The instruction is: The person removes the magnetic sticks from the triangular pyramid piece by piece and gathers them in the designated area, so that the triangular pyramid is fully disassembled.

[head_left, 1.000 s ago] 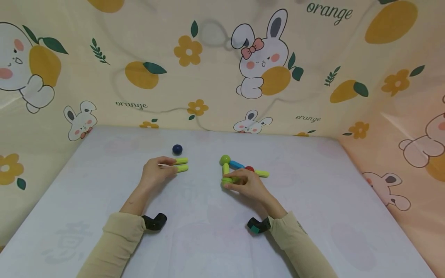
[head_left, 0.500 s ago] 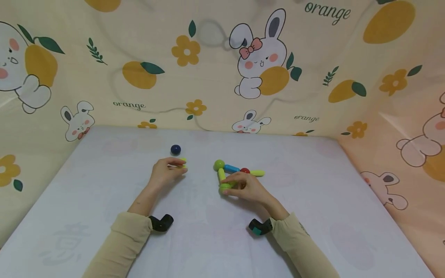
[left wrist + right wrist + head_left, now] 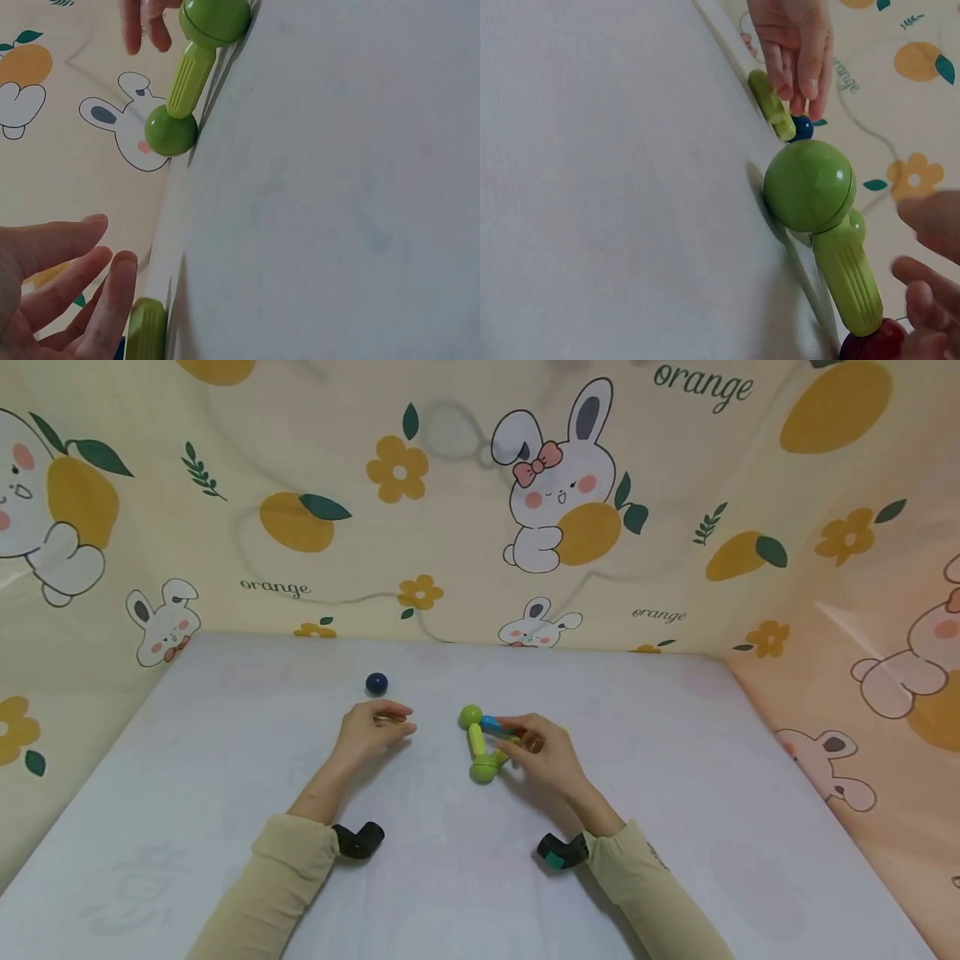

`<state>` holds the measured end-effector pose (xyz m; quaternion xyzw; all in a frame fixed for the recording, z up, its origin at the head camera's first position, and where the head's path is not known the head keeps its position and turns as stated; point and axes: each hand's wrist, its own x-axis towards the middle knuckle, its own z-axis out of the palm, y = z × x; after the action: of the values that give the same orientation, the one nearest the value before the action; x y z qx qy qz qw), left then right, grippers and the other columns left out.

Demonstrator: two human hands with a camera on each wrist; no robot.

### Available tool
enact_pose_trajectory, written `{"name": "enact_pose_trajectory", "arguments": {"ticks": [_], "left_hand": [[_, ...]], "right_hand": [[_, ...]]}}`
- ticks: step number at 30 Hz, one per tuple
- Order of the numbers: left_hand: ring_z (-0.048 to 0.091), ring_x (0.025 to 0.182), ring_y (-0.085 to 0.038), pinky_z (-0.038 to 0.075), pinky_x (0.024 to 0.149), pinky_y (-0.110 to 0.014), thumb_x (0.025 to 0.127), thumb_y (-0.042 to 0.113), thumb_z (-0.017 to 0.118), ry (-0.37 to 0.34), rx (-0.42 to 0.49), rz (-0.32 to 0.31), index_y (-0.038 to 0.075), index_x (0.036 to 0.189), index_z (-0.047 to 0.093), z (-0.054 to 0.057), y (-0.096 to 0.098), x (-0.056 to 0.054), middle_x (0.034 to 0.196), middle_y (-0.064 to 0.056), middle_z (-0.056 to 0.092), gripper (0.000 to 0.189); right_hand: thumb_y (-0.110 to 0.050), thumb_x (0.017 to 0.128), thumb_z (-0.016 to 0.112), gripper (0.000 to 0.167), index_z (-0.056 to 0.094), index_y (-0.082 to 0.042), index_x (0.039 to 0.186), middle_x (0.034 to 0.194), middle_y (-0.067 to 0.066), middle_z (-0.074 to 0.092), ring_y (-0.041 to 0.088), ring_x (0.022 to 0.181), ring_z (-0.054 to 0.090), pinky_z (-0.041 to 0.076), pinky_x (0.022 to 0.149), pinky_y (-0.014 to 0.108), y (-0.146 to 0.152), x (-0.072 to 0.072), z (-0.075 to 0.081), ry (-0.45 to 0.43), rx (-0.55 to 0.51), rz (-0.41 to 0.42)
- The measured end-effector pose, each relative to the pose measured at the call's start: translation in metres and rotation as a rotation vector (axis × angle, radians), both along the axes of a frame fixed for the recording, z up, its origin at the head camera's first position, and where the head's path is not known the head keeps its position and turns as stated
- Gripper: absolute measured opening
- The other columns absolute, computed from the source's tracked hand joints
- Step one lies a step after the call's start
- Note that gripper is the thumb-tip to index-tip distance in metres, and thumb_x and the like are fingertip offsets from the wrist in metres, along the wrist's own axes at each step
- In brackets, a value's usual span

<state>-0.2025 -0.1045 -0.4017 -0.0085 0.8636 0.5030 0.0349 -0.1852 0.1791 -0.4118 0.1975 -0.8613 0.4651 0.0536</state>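
My left hand (image 3: pixel 371 731) hovers with spread fingers over the table on the left, holding nothing. Beside its fingertips lies a yellow-green stick (image 3: pixel 146 330), mostly hidden behind the hand in the head view. To the right sits a joined frame of toy balls and sticks: a far green ball (image 3: pixel 470 716), a near green ball (image 3: pixel 483 768), a yellow-green stick (image 3: pixel 477 741) between them, and a blue stick (image 3: pixel 491 724). My right hand (image 3: pixel 547 756) is over the frame's right side, fingers loosely bent and parted. A red ball (image 3: pixel 876 341) shows close by those fingers.
A dark blue ball (image 3: pixel 377 684) lies on the white table (image 3: pixel 450 877), just beyond my left hand. Behind the table hangs a printed cloth (image 3: pixel 450 543) with rabbits and oranges. A black wrist camera (image 3: pixel 360 841) sits at my left cuff, another (image 3: pixel 562 852) at my right.
My right hand let go of the near green ball and moved right along the frame, which had shifted slightly nearer and left. My left hand let go of the yellow-green sticks and moved right.
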Motion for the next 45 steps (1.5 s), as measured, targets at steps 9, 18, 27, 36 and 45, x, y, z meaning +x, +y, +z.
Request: {"name": "enact_pose_trajectory", "arguments": {"ticks": [9,18,27,36,45], "left_hand": [[0.065,0.089,-0.024,0.05,0.071,-0.025,0.082,0.017,0.074,-0.015,0.002,0.003,0.005,0.11,0.07,0.001,0.011,0.0,0.107,-0.014,0.069,0.03],[0.066,0.091,-0.025,0.051,0.069,-0.025,0.082,0.016,0.074,0.001,0.016,-0.01,0.004,0.108,0.07,0.001,0.018,0.002,0.106,-0.015,0.069,0.029],[0.065,0.09,-0.023,0.051,0.069,-0.024,0.084,0.016,0.073,-0.034,0.023,-0.013,0.004,0.11,0.069,-0.001,0.022,-0.001,0.108,-0.013,0.068,0.029],[0.063,0.085,-0.019,0.049,0.068,-0.022,0.084,0.016,0.073,-0.056,0.043,-0.021,0.004,0.11,0.069,-0.003,0.027,0.0,0.104,-0.012,0.067,0.028],[0.063,0.083,-0.018,0.048,0.072,-0.024,0.084,0.014,0.073,-0.013,0.066,-0.075,0.001,0.111,0.068,-0.006,0.037,0.0,0.099,-0.012,0.067,0.031]], "right_hand": [[-0.015,0.083,0.075,0.036,0.068,-0.009,0.117,0.113,0.013,0.066,0.028,0.093,0.051,0.037,0.073,0.031,-0.003,-0.005,0.004,0.068,0.105,-0.165],[-0.017,0.084,0.074,0.037,0.067,-0.006,0.119,0.12,0.012,0.066,0.032,0.117,0.051,0.037,0.099,0.051,-0.004,-0.015,0.002,-0.03,0.102,-0.148],[-0.016,0.089,0.068,0.033,0.066,-0.007,0.121,0.121,0.014,0.064,0.031,0.118,0.051,0.04,0.1,0.047,-0.008,-0.019,-0.003,-0.121,0.109,-0.15],[-0.015,0.091,0.066,0.028,0.068,-0.006,0.117,0.113,0.01,0.068,0.02,0.088,0.052,0.043,0.073,0.027,-0.011,-0.024,-0.008,-0.147,0.113,-0.111],[-0.017,0.089,0.069,0.025,0.071,-0.008,0.113,0.117,0.01,0.067,0.024,0.106,0.058,0.047,0.088,0.035,-0.017,-0.026,-0.003,-0.194,0.114,-0.008]]}}
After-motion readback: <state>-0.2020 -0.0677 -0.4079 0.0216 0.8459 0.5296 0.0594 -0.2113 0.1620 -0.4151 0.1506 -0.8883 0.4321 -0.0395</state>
